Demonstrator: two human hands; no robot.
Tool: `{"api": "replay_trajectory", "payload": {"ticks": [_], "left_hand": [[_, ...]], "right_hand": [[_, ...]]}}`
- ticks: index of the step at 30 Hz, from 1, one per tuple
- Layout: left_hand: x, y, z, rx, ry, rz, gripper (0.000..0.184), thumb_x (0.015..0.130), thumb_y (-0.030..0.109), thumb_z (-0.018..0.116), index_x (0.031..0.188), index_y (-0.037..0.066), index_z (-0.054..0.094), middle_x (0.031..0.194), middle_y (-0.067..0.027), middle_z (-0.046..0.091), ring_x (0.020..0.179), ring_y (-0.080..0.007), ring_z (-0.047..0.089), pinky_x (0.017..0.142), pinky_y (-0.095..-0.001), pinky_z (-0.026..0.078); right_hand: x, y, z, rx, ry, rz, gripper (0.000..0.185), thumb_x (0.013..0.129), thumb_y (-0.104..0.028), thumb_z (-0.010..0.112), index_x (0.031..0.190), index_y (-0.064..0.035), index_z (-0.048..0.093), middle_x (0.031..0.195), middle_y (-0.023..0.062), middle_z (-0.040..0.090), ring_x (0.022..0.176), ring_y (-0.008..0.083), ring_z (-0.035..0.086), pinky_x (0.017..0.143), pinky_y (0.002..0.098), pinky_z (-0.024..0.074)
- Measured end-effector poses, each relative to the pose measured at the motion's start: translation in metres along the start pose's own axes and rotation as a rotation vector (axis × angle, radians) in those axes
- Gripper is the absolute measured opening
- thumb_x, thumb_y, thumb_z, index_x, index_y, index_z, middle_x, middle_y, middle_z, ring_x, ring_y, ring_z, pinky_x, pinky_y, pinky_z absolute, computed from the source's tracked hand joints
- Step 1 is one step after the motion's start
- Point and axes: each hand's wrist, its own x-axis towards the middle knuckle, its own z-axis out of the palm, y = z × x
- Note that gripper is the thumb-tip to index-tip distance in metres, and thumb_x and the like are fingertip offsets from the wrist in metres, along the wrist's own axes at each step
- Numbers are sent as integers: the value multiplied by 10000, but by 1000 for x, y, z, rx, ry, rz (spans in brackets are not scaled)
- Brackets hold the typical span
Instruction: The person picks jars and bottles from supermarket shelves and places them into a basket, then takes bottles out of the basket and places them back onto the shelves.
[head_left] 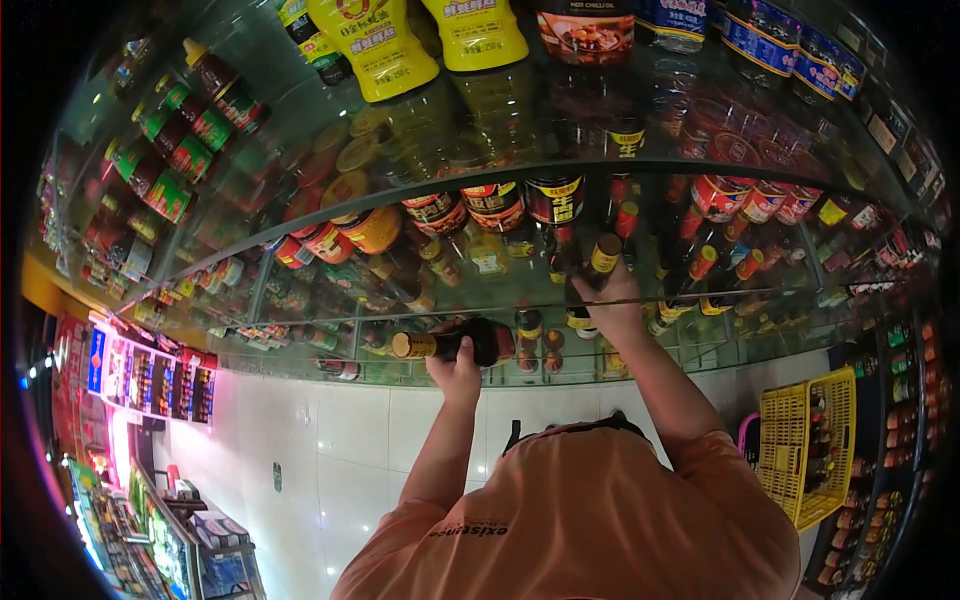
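My left hand [457, 372] is closed around a dark sauce bottle [487, 342], its thumb across the side. That bottle lies nearly level in front of the shelves, with its yellow cap toward the left. Farther right, my right hand [612, 297] reaches in at the shelf and grips a sauce bottle [604, 254] with a yellow cap. The bottle's lower part is partly hidden by my hand and the glass. More dark bottles with red and yellow caps stand close around it.
A glass shelf edge [440, 186] runs above my hands. Yellow squeeze bottles [385, 50] and a chilli oil jar [587, 32] stand on the upper shelf. A yellow basket [785, 450] with bottles is at the right. White floor tiles [340, 430] lie below.
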Motion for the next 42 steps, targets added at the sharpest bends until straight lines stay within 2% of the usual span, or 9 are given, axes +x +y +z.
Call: {"api": "replay_trajectory", "payload": {"ticks": [5, 7, 10, 14, 19, 28, 30, 32, 42], "left_hand": [[3, -3, 11, 45, -54, 38, 354, 843, 11, 637, 1184, -42, 556, 1157, -132, 625, 1064, -218, 607, 986, -351, 463], [4, -10, 15, -15, -32, 50, 376, 841, -1, 634, 1206, -48, 560, 1157, -128, 625, 1063, -215, 608, 986, -350, 465], [5, -12, 23, -16, -55, 71, 394, 852, 1, 644, 1231, -61, 555, 1163, -121, 622, 1061, -204, 607, 975, -339, 468], [2, -18, 30, -47, -78, 25, 409, 866, 10, 657, 1251, -75, 547, 1174, -115, 620, 1057, -192, 605, 958, -326, 474], [1, -25, 46, -34, -40, -4, 371, 867, 15, 674, 1211, -89, 577, 1116, -112, 649, 1001, -182, 628, 915, -319, 495], [1, -38, 70, 52, -147, -4, 350, 886, 39, 680, 1200, -46, 553, 1157, -112, 648, 1053, -204, 611, 962, -336, 466], [1, -34, 81, 107, -147, -27, 310, 878, 34, 678, 1158, -42, 570, 1125, -107, 659, 1023, -197, 619, 945, -331, 473], [4, -42, 93, 93, -124, 110, 216, 833, 65, 726, 1009, -36, 653, 987, -92, 701, 862, -165, 643, 797, -320, 518], [3, -53, 134, 87, -306, 90, 203, 893, 20, 672, 1077, -30, 603, 1036, -77, 667, 935, -164, 620, 860, -313, 495]], "right_hand": [[-4, 4, -12, -60, 27, -18, 384, 802, -111, 783, 1108, -18, 572, 967, 143, 711, 919, 318, 710, 794, 394, 545], [-4, 4, -19, -46, -80, 85, 575, 803, -228, 787, 1256, 5, 520, 1092, 257, 669, 1043, 447, 636, 890, 493, 521], [-5, 3, -28, -67, -71, 76, 579, 802, -228, 786, 1257, 8, 517, 1072, 262, 670, 1014, 459, 640, 875, 499, 524], [-2, 6, -39, -169, -6, 67, 489, 793, -199, 794, 1172, -7, 553, 1016, 204, 703, 958, 402, 682, 818, 460, 544], [3, 15, -52, -137, -8, 7, 578, 799, -204, 785, 1243, 27, 496, 1016, 283, 660, 954, 472, 647, 796, 516, 537], [14, 42, -55, -173, 58, -72, 597, 796, -220, 787, 1241, 34, 480, 1004, 284, 653, 926, 466, 651, 789, 516, 534], [15, 44, -56, -189, 59, -73, 590, 797, -223, 786, 1236, 32, 486, 995, 279, 656, 923, 466, 650, 795, 513, 532], [14, 42, -57, -207, 58, -73, 582, 799, -227, 785, 1232, 30, 492, 986, 275, 658, 921, 466, 650, 800, 511, 531], [11, 32, -62, -99, 33, -40, 568, 807, -210, 774, 1242, 17, 489, 1011, 280, 661, 957, 474, 642, 824, 507, 528]]}}
